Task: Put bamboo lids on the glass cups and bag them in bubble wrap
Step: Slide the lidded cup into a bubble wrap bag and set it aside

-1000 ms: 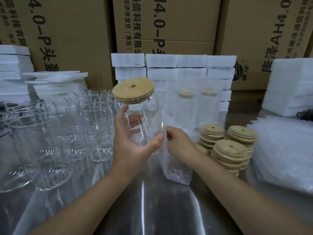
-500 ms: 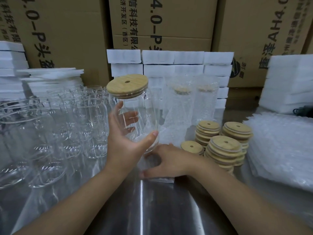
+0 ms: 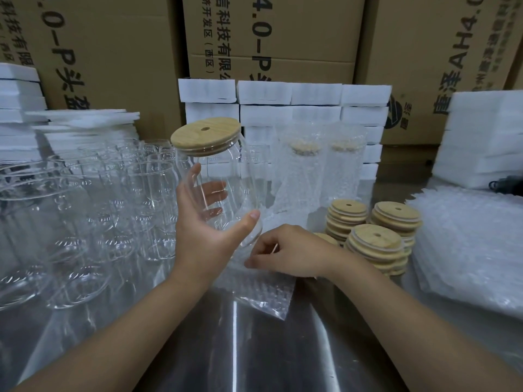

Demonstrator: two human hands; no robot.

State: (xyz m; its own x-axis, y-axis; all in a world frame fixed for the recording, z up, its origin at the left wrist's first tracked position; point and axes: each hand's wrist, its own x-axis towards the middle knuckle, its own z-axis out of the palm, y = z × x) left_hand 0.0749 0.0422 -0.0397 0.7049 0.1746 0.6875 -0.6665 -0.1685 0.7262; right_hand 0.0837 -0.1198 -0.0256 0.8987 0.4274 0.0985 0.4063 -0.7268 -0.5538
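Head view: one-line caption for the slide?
Left hand holds a bamboo-lidded glass cup while the right hand pinches the edge of a bubble-wrap bag lying on the steel table.

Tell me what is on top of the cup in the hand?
A round bamboo lid with a small hole sits on the cup, held by the left hand. The lid covers the cup's rim.

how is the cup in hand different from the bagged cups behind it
The held cup is bare glass; the bagged cups are sheathed in bubble wrap. The held cup is up off the table, tilted, in the left hand; the bagged cups stand upright on it. Both wear bamboo lids.
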